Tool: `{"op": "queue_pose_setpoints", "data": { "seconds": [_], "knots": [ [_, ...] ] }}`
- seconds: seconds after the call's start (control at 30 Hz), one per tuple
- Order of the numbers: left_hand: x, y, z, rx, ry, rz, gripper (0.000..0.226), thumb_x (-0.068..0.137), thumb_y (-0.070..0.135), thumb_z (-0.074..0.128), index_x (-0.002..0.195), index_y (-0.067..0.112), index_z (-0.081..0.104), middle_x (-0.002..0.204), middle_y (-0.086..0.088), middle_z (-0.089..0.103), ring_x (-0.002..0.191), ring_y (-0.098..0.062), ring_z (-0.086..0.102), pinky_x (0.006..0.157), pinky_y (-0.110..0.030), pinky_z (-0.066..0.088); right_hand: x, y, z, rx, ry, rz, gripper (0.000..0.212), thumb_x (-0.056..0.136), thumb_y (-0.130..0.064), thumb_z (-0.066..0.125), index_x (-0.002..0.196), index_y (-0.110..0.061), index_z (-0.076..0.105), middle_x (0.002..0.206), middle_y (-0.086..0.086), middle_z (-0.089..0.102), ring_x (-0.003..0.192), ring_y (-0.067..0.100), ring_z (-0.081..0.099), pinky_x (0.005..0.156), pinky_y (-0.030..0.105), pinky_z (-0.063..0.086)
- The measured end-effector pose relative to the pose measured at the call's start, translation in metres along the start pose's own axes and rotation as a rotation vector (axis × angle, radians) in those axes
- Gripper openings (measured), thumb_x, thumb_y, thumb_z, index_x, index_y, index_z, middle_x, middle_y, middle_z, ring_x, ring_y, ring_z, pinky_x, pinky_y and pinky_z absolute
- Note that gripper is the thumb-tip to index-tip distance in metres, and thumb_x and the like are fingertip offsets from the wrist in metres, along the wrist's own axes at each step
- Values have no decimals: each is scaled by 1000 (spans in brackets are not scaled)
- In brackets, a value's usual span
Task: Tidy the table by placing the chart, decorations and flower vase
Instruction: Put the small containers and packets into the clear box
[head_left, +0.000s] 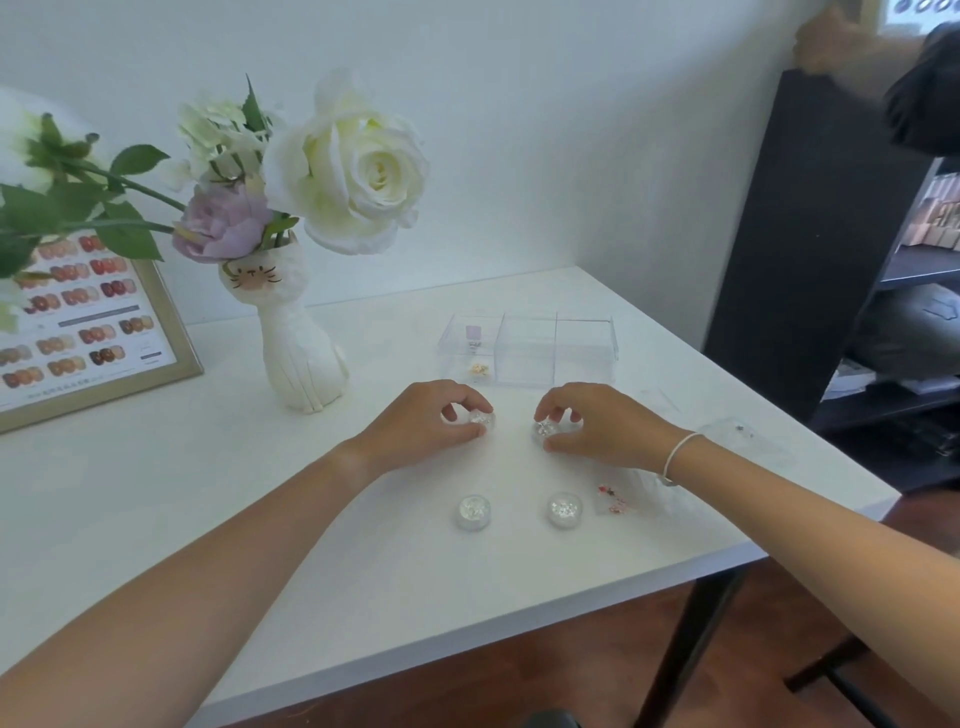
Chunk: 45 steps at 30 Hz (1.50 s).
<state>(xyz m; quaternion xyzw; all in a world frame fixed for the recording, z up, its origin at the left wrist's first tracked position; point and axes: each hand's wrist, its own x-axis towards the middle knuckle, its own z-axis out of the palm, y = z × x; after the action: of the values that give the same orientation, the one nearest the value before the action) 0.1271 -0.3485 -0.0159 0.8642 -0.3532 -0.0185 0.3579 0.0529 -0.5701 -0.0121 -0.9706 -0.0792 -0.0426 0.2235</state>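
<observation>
On the white table (156, 493), my left hand (426, 421) pinches a small round glitter jar (484, 419) between thumb and fingers. My right hand (597, 423) grips a second glitter jar (544, 429) the same way; both jars rest on the tabletop. Two more glitter jars (473, 511) (564, 509) stand closer to me. A white cat-shaped vase (298, 343) with white and lilac flowers stands at the back left. Beside it leans a framed nail colour chart (98, 332), partly hidden by leaves.
A clear plastic compartment box (530, 345) sits behind my hands, with small pieces in its left cell. Small clear sachets of decorations (618, 496) (743, 436) lie near the right edge. A dark shelf unit (810, 234) stands right of the table.
</observation>
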Motion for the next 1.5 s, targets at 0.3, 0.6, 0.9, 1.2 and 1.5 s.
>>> {"op": "queue_pose_setpoints", "data": {
  "seconds": [0.3,0.6,0.9,1.2,1.5],
  "knots": [
    [38,26,-20,-13,121,59,10,78,29,70,80,37,65,99,12,67,71,-8,53,62,-2,38,2,8,-10,63,22,-4,14,81,-32,63,93,-33,56,98,-10,59,87,13,53,73,22,40],
    [102,35,-24,31,89,39,6,80,29,67,86,28,66,96,12,65,56,6,50,55,0,36,11,25,-45,110,125,15,14,80,-29,65,89,-36,57,102,-8,63,86,12,54,69,15,40],
    [151,19,-7,228,-70,-28,17,81,23,65,95,15,69,109,-2,65,70,1,49,59,-15,38,35,38,-66,133,187,12,14,80,-31,65,89,-38,57,101,-11,63,85,7,52,69,15,41],
    [172,18,-5,517,-184,-17,17,80,21,64,97,16,67,112,0,63,89,-12,50,70,-25,39,57,39,-69,159,210,-5,12,78,-31,67,85,-36,58,97,-11,63,81,6,51,62,8,39],
    [172,17,-4,574,-190,-26,22,82,26,63,101,18,70,111,3,64,88,-12,57,71,-25,41,91,30,-65,206,225,33,16,77,-35,68,70,-33,53,81,-19,56,66,2,50,51,1,36]
  ]
}}
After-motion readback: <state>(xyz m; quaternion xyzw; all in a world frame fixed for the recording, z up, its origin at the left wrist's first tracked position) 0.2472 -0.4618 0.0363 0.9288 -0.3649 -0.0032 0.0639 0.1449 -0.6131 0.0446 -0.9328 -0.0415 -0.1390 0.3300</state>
